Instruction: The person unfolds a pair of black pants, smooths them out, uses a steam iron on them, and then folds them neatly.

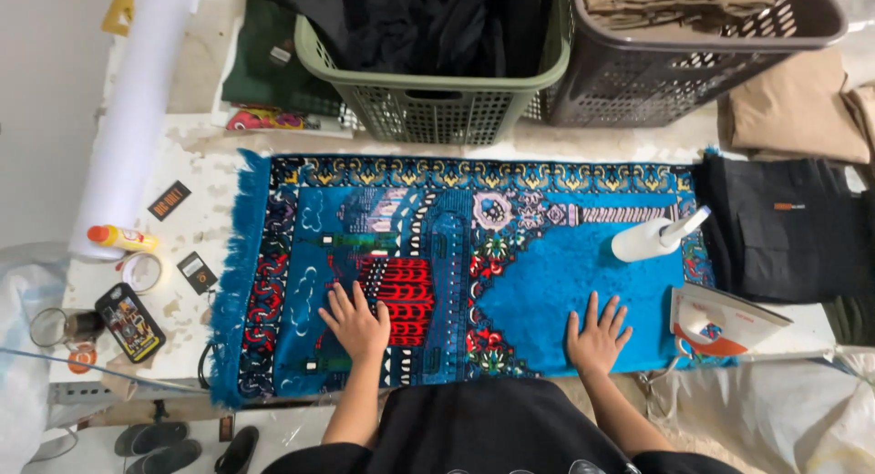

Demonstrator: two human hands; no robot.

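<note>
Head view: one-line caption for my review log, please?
Both hands, left hand and right hand, lie flat on a blue patterned rug, spray bottle and iron alongside.

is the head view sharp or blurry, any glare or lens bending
Head view: mostly sharp, the blue rug pattern and both flat hands, left hand and right hand, are crisp; soft even light, faint shadows; white roll looks washed out; wide-angle bending at the edges.
</note>
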